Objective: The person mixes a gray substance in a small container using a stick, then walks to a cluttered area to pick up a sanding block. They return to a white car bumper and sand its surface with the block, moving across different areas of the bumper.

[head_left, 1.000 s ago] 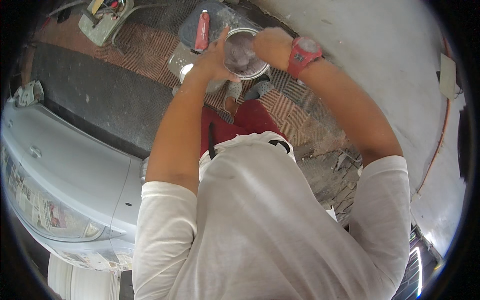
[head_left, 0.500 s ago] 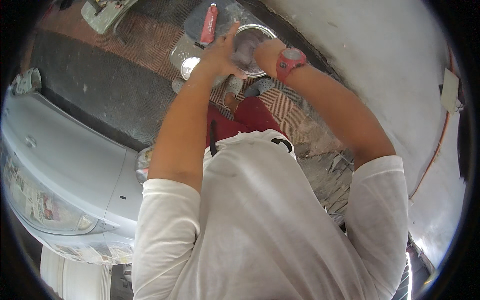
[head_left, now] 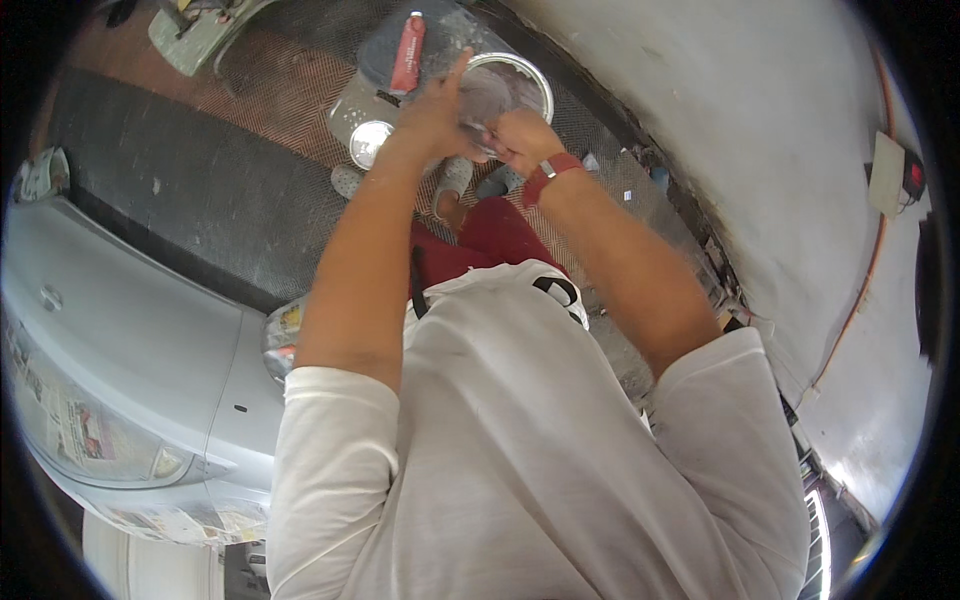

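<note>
Where the left hand [head_left: 430, 118] rests: at the left side of an open can [head_left: 549, 95], its index finger straight up beside the rim; the fingers are spread.
Where the right hand [head_left: 525, 138] is: at the can's near edge, close to the left thumb, its fingers bent inward. Blur and overlap leave them unclear; whether they pinch anything cannot be told.
Open can: beyond and between the two hands, with a bright round metal rim and pinkish-grey insides. What bears its weight is hidden.
Red wristband [head_left: 550, 178]: around the right wrist, with a small silvery buckle facing up.
Dark grey worktop [head_left: 378, 50]: round-cornered, beyond the left hand.
Red tube [head_left: 408, 55]: lying on that worktop, left of the can, its pale cap pointing away from the person.
Silvery disc [head_left: 369, 145]: just left of the left wrist, shining brightly.
Grey perforated clogs [head_left: 455, 176]: on the person's feet, below the hands.
Dark red trousers [head_left: 492, 240]: showing below the white shirt [head_left: 520, 430].
Grey car body [head_left: 130, 310]: along the left, with newspaper [head_left: 75, 412] over its glass.
Pale wall [head_left: 740, 150]: rising on the right, an orange cable [head_left: 868, 280] running along it.
</note>
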{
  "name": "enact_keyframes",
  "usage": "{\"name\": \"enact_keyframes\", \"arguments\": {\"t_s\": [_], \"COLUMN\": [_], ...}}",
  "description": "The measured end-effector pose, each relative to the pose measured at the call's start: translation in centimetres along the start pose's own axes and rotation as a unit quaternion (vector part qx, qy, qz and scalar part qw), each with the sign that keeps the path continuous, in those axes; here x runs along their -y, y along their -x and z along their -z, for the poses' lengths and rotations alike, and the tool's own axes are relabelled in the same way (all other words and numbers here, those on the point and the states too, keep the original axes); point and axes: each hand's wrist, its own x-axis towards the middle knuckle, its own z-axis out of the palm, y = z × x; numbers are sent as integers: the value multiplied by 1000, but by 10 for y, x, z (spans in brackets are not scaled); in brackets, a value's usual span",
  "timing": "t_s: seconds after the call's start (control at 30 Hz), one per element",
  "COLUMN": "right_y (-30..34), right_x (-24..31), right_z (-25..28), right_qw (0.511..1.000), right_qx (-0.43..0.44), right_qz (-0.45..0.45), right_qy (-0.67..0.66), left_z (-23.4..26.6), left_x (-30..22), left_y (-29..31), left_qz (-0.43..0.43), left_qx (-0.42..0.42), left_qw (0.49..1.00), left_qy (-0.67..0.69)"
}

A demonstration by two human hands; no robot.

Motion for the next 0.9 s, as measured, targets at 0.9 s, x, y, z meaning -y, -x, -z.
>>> {"name": "enact_keyframes", "arguments": {"t_s": [0.9], "right_y": [4], "right_x": [105], "right_z": [40], "right_qw": [714], "right_qx": [53], "right_qz": [196], "right_qy": [671], "left_z": [-6], "left_x": [13], "left_y": [-10], "left_qz": [-1], "left_qx": [-8], "left_qw": [1000], "left_qy": [-14]}}
